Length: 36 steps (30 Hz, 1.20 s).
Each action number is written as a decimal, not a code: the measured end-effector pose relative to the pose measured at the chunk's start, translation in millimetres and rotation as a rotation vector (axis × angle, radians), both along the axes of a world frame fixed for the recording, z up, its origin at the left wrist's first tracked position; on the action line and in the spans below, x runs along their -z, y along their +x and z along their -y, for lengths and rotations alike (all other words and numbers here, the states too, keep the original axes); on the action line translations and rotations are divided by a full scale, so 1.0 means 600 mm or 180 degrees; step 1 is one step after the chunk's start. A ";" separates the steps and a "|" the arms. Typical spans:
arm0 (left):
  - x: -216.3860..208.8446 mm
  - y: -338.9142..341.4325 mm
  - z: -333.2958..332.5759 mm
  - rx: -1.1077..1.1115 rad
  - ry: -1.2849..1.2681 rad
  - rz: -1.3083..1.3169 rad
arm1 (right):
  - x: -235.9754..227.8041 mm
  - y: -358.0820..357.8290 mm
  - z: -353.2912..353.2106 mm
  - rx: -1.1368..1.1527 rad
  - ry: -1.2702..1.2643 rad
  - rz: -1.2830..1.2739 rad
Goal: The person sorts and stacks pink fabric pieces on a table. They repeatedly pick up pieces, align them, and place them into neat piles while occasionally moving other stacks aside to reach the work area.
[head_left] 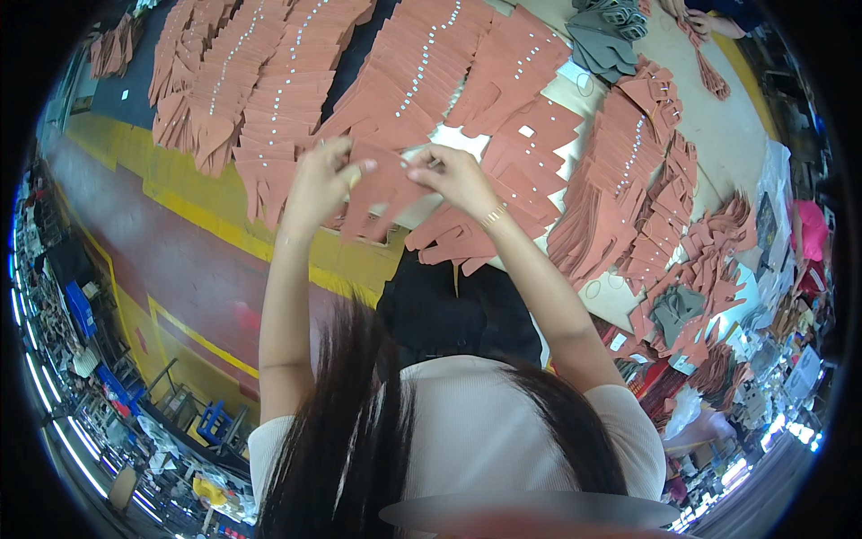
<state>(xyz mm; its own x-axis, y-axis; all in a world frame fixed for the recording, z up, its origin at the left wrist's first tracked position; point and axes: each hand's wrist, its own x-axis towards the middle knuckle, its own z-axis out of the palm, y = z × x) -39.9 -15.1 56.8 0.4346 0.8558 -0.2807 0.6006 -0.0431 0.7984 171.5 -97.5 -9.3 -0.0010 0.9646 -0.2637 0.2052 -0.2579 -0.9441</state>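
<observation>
Over the near edge of the table, both my hands are raised around a flat coral-coloured cut fabric piece [381,172] with strip-like ends hanging down. My left hand [316,184] has its fingers curled at the piece's left side, the thumb sticking out; it is slightly blurred. Thumb and fingers of my right hand [456,180] are pinched at the right edge, near a small white sticker. Beyond the hands lies a long overlapping row of similar coral pieces [422,58], dotted with white stickers. More coral pieces [521,171] are fanned out right of my right hand.
Further coral rows [278,81] lie at the left and a coral stack [602,198] at the right. Grey-green pieces [606,40] sit at the far right, with another grey-green bundle [678,310] nearer. At the top right, another person's hand [714,24] is by a coral bundle.
</observation>
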 end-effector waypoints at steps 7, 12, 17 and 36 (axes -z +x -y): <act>0.108 0.034 -0.129 0.0151 0.0758 -0.0907 | 0.135 -0.043 -0.106 0.0791 -0.0087 0.0925; 0.135 0.036 -0.148 0.0337 0.0819 -0.1110 | 0.149 -0.046 -0.110 0.0930 -0.0084 0.0806; 0.140 0.033 -0.154 0.0589 0.1119 -0.1180 | 0.145 -0.053 -0.111 0.0977 -0.0086 0.1020; 0.207 0.145 0.080 0.1189 0.1147 -0.0757 | 0.031 0.349 0.330 0.2288 -0.0211 0.3761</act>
<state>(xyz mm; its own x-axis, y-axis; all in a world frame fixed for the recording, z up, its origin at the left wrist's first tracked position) 47.3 -62.8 -67.4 0.6866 0.7159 -0.1268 0.6538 -0.5316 0.5385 381.2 -295.2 -27.6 0.7399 0.6438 0.1952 0.6708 -0.6839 -0.2869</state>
